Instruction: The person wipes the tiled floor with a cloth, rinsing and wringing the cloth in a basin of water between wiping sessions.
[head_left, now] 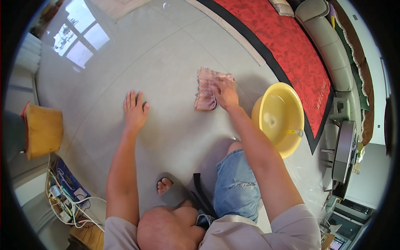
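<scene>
A crumpled pink checked cloth (206, 89) lies on the pale tiled floor in front of me. My right hand (227, 92) is on its right side, fingers bent into the fabric and partly hidden by its folds. My left hand (135, 111) rests flat on the tiles, well to the left of the cloth, with its fingers spread and nothing under them that I can see. Beside my right forearm stands a yellow plastic basin (278, 118); a small yellow-and-silver item (295, 132) is at its right inner side.
A red mat (283, 46) with a black border lies beyond the basin, along a grey sofa (329, 46). To the left are a wooden stool (45, 130) and a box (68, 181) beside tangled white cables (81, 208). My slippered foot (168, 185) is close below.
</scene>
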`<control>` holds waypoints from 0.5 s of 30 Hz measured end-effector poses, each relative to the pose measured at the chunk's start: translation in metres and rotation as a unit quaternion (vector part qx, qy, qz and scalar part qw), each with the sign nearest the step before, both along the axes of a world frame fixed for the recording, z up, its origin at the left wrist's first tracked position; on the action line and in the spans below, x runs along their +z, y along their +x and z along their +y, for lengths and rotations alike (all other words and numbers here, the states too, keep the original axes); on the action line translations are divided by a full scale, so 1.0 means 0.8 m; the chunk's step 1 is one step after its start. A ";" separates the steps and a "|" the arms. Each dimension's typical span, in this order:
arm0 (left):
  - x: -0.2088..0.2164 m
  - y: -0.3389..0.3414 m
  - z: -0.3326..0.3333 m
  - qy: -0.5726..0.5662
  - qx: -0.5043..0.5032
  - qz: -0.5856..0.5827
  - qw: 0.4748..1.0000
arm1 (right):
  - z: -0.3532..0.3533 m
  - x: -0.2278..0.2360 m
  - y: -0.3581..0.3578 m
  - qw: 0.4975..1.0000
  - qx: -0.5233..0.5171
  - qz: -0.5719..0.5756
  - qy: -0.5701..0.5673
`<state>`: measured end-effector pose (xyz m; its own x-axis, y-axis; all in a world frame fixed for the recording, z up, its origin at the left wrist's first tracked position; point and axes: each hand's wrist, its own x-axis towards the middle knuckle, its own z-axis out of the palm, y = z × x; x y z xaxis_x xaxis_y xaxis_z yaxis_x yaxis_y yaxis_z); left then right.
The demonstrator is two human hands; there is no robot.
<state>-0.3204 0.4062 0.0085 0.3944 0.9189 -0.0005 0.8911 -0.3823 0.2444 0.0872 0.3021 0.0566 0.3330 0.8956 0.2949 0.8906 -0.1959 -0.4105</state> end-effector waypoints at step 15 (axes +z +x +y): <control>-0.006 -0.028 -0.017 0.103 -0.008 -0.067 0.992 | -0.078 0.064 -0.054 0.873 0.035 0.074 -0.481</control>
